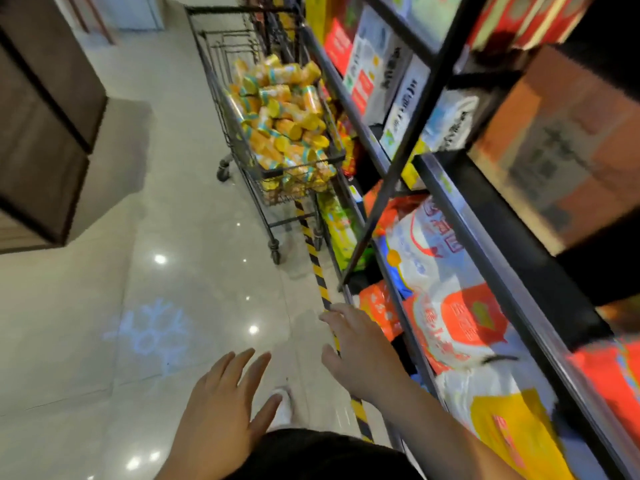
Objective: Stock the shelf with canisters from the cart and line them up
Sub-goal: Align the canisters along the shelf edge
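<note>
Head view: my two hands hang bare before the cart (277, 174).
Left hand (221, 410) and right hand (360, 351) fingers spread loose, holding nothing; canisters (280, 116) well ahead.

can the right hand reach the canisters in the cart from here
Probably not: the right hand hangs open well short of the cart, whose canisters lie farther down the aisle. Nothing stands between.

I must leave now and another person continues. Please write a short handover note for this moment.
Left hand: open, empty.
Right hand: open, empty, near the black metal shelf.
Yellow-orange cylindrical canisters: heaped in the black wire cart ahead, beside the shelf.
Done: no canister seen on the shelf.
To do: take canisters, place them, line them up.
</note>
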